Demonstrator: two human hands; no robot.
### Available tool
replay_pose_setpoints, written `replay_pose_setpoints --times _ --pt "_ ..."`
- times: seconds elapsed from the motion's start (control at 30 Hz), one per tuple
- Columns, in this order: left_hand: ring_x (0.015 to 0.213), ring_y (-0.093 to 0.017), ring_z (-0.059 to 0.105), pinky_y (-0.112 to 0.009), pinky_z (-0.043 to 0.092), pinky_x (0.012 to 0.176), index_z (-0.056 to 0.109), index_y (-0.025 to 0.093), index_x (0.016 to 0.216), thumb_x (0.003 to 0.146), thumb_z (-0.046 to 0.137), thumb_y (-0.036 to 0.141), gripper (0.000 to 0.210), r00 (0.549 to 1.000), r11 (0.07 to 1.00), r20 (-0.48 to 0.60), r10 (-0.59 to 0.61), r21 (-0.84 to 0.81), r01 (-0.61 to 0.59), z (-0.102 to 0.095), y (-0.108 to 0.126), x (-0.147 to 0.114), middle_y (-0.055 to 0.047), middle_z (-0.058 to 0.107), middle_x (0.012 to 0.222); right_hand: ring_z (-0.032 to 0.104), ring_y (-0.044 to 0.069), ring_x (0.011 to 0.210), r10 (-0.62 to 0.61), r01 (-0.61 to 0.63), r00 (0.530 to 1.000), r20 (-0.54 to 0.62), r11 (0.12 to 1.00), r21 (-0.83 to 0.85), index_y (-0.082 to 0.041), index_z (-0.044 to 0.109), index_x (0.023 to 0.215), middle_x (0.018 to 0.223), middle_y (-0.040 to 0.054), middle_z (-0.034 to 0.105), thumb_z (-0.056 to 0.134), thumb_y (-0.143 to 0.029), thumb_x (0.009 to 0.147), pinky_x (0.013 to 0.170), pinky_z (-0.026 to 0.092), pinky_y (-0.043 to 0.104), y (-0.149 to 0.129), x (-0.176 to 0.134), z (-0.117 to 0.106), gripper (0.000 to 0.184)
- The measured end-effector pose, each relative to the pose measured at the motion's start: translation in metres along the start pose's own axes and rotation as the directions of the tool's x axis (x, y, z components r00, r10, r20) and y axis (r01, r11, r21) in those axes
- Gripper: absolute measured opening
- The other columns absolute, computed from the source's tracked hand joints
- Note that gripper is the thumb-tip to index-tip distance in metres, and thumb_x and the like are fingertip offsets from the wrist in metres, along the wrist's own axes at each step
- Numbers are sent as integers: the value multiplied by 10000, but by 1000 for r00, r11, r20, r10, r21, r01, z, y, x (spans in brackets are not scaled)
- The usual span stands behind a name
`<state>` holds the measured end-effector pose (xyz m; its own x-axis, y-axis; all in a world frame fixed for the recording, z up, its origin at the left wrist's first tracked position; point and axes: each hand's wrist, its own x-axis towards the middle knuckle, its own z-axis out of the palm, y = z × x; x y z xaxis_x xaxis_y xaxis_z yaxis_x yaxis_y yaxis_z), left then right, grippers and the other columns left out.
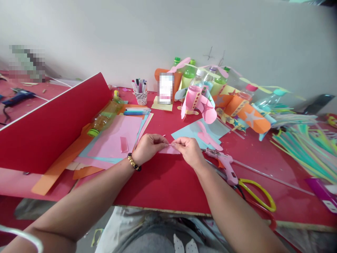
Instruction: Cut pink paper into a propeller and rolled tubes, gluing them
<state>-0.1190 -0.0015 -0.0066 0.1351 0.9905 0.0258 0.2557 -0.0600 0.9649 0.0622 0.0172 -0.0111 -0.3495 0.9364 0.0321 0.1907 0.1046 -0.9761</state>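
Both hands meet over the red tabletop, pinching a small piece of pink paper from its two sides. My left hand, with a beaded bracelet at the wrist, closes thumb and fingertips on the paper's upper left. My right hand pinches it from the right, fingertips almost touching the left ones. Part of the paper hangs below the fingers. Right of the hands lies a pink glue gun, and beyond them a pink paper propeller rests on light blue paper.
Left are stacked coloured sheets, a green plastic bottle and a red upright board. Behind stand a pen cup, a phone and several bottle-and-paper planes. Yellow-handled scissors and coloured strips lie right.
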Motion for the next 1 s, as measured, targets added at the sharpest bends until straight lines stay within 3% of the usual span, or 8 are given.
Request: replay_pose_setpoints --times 0.2,0.57,1.0 --pt "571 -106 515 -220 400 556 699 154 749 701 657 356 211 1000 1000 -11 7 8 -6 2 1 1 -9 647 661 543 129 589 -1 1 1000 -11 999 43 -173 701 800 660 11 652 624 -333 746 575 417 248 1 1 0 186" --pt "624 -112 555 -236 436 625 671 143 735 607 750 287 208 985 925 69 -161 -337 175 1 -1 1 -27 654 698 524 123 578 -24 26 999 -33 997 77 -197 709 750 639 -5 645 668 -305 697 580 412 250 2 2 2 126" --pt "617 -104 541 -230 419 618 663 148 704 596 742 254 171 981 918 67 -180 -346 192 0 0 2 -13 643 685 533 124 584 -49 50 999 -7 999 20 -190 700 761 666 5 658 639 -278 716 570 412 244 1 1 2 117"
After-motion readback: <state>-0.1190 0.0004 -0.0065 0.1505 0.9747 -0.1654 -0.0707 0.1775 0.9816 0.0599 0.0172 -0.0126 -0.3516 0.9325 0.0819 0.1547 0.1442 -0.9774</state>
